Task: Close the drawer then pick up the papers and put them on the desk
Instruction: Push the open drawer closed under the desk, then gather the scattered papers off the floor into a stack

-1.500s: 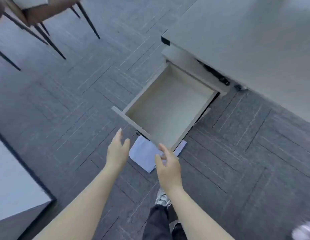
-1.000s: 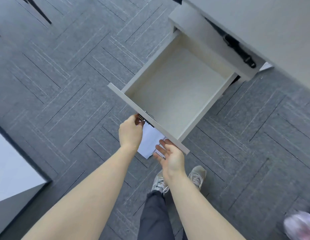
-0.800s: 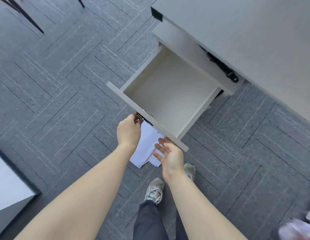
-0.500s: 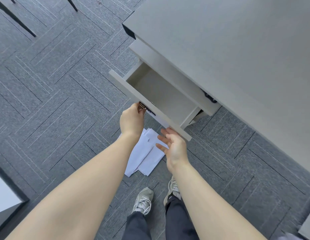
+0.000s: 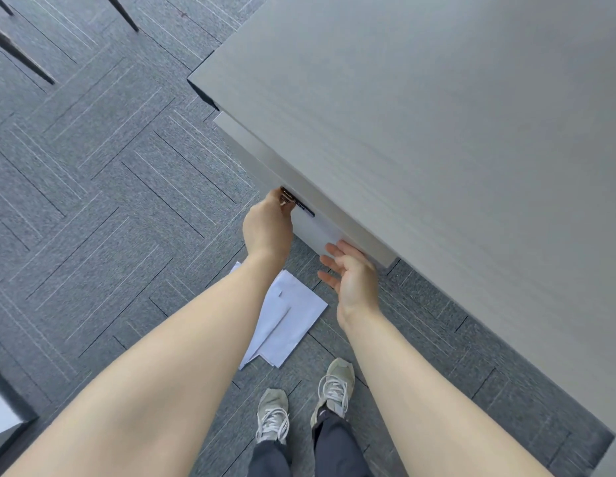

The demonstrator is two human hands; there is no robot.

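Note:
The grey drawer (image 5: 316, 232) sits pushed in under the desk (image 5: 437, 132), only its front panel showing below the desk edge. My left hand (image 5: 268, 228) has its fingers curled at the dark lock and key on the drawer front. My right hand (image 5: 351, 273) is flat and spread, fingertips touching the lower right part of the drawer front. White papers (image 5: 285, 321) lie overlapping on the carpet below my hands, partly hidden by my left forearm.
Grey patterned carpet covers the floor. My two feet in grey sneakers (image 5: 306, 401) stand just behind the papers. Dark chair legs (image 5: 20, 56) show at the top left, and the corner of another piece of furniture (image 5: 3, 414) at the bottom left.
The drawer has gone from wide open to pushed in under the desk, with both hands following its front. The papers that it partly covered now lie in full view on the floor.

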